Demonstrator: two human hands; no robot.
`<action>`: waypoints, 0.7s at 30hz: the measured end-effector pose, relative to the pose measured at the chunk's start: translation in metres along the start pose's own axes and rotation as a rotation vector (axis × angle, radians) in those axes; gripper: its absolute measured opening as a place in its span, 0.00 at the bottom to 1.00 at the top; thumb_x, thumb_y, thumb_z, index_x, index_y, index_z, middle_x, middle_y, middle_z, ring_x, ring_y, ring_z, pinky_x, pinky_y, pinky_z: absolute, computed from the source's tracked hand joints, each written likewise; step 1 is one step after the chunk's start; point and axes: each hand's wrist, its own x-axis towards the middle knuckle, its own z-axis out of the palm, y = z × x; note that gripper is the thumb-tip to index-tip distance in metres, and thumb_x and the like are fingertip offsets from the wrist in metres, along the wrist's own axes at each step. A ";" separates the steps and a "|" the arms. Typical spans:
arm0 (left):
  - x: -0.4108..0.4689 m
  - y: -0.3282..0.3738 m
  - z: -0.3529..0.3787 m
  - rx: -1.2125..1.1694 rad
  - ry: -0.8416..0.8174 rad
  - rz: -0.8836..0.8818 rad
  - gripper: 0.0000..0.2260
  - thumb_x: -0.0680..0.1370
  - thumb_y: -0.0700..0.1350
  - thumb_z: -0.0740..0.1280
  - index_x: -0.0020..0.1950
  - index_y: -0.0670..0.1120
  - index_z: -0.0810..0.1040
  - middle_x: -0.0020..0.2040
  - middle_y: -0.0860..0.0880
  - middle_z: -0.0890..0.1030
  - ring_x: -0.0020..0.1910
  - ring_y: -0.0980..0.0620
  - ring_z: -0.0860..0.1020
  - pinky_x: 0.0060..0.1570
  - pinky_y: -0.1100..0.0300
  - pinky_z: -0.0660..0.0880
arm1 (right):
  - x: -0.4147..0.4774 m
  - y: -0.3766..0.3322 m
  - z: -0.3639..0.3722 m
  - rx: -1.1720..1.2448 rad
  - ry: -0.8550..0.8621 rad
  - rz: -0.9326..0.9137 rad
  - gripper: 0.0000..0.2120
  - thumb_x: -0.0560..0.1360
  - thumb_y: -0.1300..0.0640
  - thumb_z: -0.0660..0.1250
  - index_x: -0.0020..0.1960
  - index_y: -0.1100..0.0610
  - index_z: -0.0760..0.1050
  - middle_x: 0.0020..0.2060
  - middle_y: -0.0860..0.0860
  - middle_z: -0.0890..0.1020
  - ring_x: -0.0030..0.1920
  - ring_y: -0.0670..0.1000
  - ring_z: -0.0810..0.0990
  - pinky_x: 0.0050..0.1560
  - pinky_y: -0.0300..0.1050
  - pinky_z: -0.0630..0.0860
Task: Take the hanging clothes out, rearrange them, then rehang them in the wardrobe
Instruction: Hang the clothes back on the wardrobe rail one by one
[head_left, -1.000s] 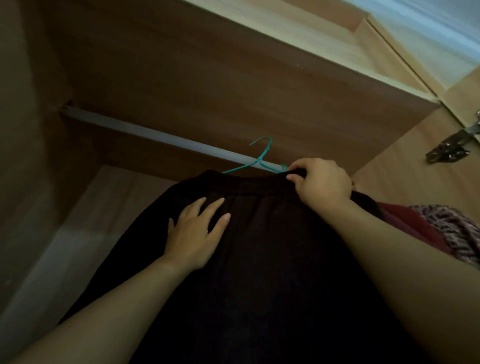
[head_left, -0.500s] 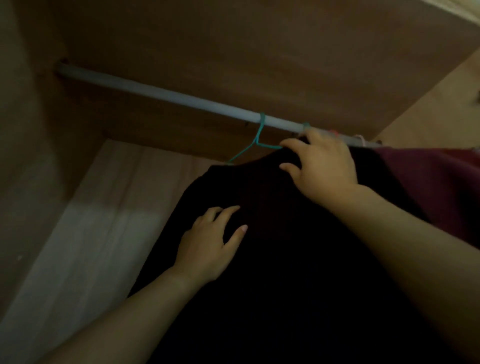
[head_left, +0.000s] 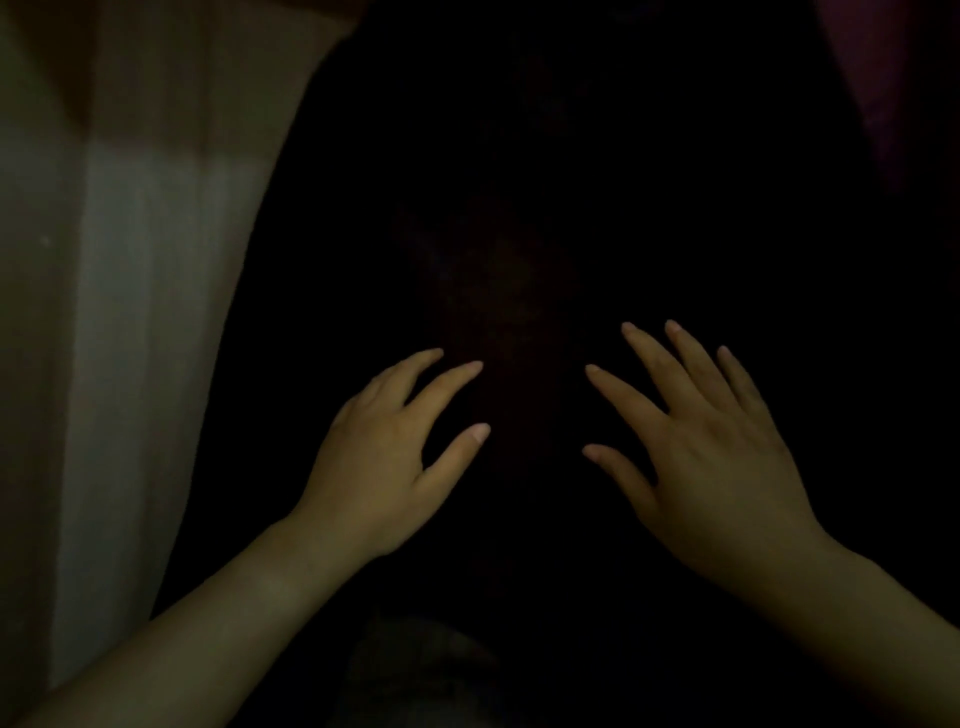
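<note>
Head view, very dim. The left hand (head_left: 379, 467) and right hand (head_left: 711, 452) are both out in front, backs to the camera, side by side with a gap between them. Both arms are bare and come in from the bottom corners.

Left hand: fingers (head_left: 447, 384) are spread and slightly bent, thumb splayed out toward the right hand, nothing gripped. Right hand: fingers (head_left: 649, 358) are straight and fanned apart, thumb out toward the left hand, nothing gripped.

The black garment (head_left: 519, 182) fills the middle of the frame. It runs under both palms, on past all the fingertips to the top edge, and across the gap between the thumbs. The hands lie flat on it or just over it; too dark to tell if they touch. No folds or seams can be made out, and its top is out of frame.

Left of the left hand's fingers, beyond the garment's edge, is the pale wardrobe wall (head_left: 130, 312), lighter in its lower part and brown higher up. Beyond and to the right of the right hand's fingertips, in the top corner, is a strip of maroon garment (head_left: 883, 78), right beside the black one. Below the left wrist is a faint grey patch (head_left: 415, 675); cannot tell what it is.
</note>
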 end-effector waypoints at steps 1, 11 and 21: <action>-0.017 0.006 0.005 0.001 -0.033 -0.008 0.27 0.74 0.68 0.47 0.72 0.63 0.59 0.75 0.55 0.59 0.73 0.55 0.57 0.71 0.48 0.60 | -0.021 -0.002 0.002 0.023 -0.023 -0.003 0.28 0.74 0.40 0.52 0.69 0.52 0.70 0.72 0.56 0.64 0.73 0.58 0.58 0.71 0.53 0.48; -0.188 0.083 0.060 -0.181 -0.352 -0.046 0.26 0.77 0.66 0.46 0.72 0.59 0.63 0.72 0.53 0.66 0.69 0.52 0.65 0.66 0.47 0.65 | -0.223 -0.024 -0.021 0.242 -0.329 0.139 0.25 0.77 0.42 0.54 0.70 0.51 0.67 0.73 0.54 0.62 0.74 0.54 0.56 0.73 0.50 0.52; -0.347 0.182 0.095 -0.575 -0.695 0.037 0.24 0.78 0.62 0.52 0.70 0.53 0.68 0.70 0.49 0.69 0.68 0.49 0.68 0.63 0.46 0.69 | -0.419 -0.063 -0.110 0.184 -0.635 0.565 0.24 0.78 0.44 0.55 0.69 0.54 0.70 0.71 0.56 0.67 0.72 0.60 0.63 0.64 0.61 0.68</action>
